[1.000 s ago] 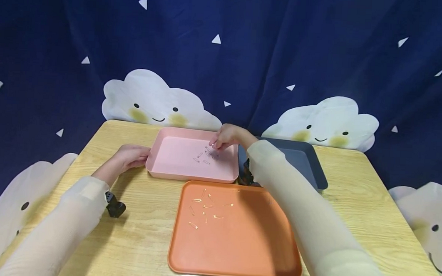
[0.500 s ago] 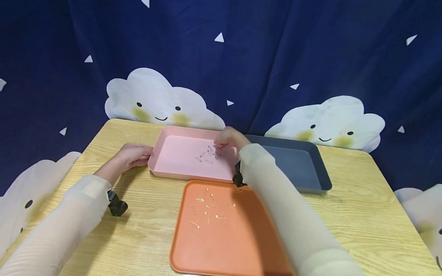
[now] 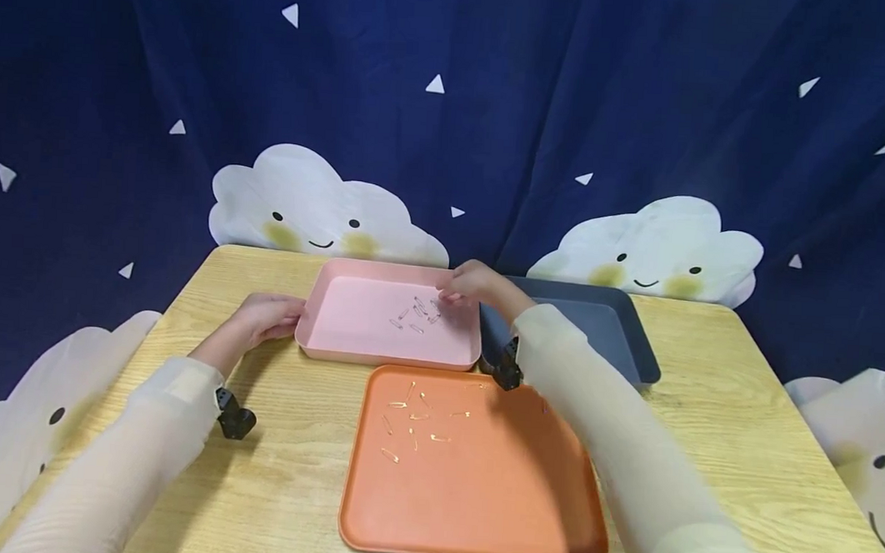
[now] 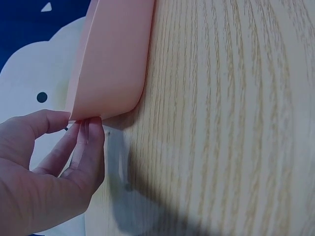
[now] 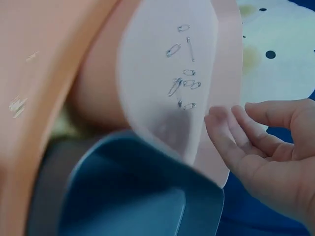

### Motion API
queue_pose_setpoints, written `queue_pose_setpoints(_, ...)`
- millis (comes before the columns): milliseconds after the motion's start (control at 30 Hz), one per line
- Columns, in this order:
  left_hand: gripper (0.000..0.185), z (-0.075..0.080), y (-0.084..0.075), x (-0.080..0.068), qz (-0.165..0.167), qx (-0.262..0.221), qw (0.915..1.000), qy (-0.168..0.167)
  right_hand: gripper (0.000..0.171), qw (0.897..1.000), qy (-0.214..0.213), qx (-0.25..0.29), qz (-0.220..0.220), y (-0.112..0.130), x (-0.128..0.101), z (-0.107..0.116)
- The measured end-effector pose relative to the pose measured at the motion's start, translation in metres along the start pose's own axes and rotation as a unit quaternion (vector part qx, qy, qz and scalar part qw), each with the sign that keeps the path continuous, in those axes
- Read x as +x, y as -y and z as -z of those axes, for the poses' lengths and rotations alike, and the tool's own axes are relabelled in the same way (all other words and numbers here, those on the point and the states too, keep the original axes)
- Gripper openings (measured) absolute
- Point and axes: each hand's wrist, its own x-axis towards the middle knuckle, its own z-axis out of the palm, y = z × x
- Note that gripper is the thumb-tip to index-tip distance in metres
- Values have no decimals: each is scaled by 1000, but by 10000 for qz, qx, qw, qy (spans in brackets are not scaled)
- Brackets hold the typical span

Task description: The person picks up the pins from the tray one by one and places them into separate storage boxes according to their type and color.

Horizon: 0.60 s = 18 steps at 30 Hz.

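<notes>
My left hand (image 3: 263, 315) is at the left end of the pink tray (image 3: 344, 351). In the left wrist view, thumb and fingers (image 4: 93, 130) pinch the tray's edge (image 4: 106, 96). My right hand (image 3: 472, 285) is over the pink tray's right end. Its fingers (image 5: 226, 142) are loosely bent and apart, with nothing seen between them. Beside it, several silver safety pins (image 3: 418, 310) lie loose on the pink tray floor; the right wrist view shows safety pins (image 5: 173, 50) of differing sizes there.
An orange tray (image 3: 469, 495) sits in front, with several gold-coloured safety pins (image 3: 390, 455) mostly toward its left. Right of the pink tray is a dark blue-grey tray (image 3: 590, 318), partly covered by my right forearm. All stand on a wooden table (image 3: 707, 391) before a blue curtain.
My right hand was down at the silver pins; it has since drawn back to the right and its fingers have come apart. The left hand stays at the pink tray.
</notes>
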Motion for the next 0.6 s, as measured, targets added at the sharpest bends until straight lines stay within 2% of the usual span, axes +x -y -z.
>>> queue_pose_setpoints(133, 55, -2, 1, 0, 2, 39, 10000, -16, 35, 9995, 213, 39, 227, -17, -17, 8)
queue_pose_setpoints(267, 55, -2, 2, -1, -78, -56, 9999, 30, 37, 9977, 357, 300, 488, -37, -35, 16)
queue_pose_setpoints(433, 56, -2, 2, -4, -106, -212, 9997, 39, 37, 9940, 312, 522, 914, -66, -67, 20)
queue_pose_setpoints(533, 56, -2, 2, -5, -123, -243, 9996, 59, 34, 9904, 296, 444, 1272, -84, -89, 19)
queue_pose_setpoints(600, 56, -2, 2, -5, -147, -222, 9996, 72, 30, 9881, 211, 188, 1509, -94, -104, 18)
